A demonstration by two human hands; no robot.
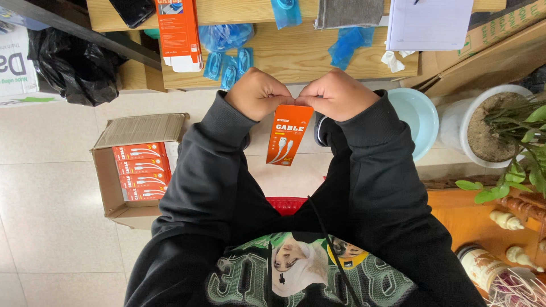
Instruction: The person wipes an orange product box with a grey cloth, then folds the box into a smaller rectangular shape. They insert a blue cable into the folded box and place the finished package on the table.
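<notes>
1. The left hand [259,94] and the right hand [336,94] meet knuckle to knuckle in front of the table edge [296,77], both curled into loose fists.
2. Between them hangs an orange cable box [289,135], slim and upright, tilted slightly. Its top end sits under the fingertips of both hands.
3. Both hands are pinched on the top of the cable box, left fingers on its left corner, right fingers on its right corner. The rest of the box hangs free above the floor, touching nothing else.
4. Black sleeves cover both arms to the wrists.
5. On the floor to the left stands an open carton [136,165], with more orange boxes stacked flat inside, well apart from the hands.
6. On the table, just beyond the hands, lie blue bagged cables [227,65], and further left a flat orange sleeve [178,34].
7. To the right of the right hand sits a pale blue basin [418,116], and beside it a white plant pot [489,125].
8. A black bag [74,65] lies at the far left.
9. A sheet of paper [429,23] rests on the table's right end.
</notes>
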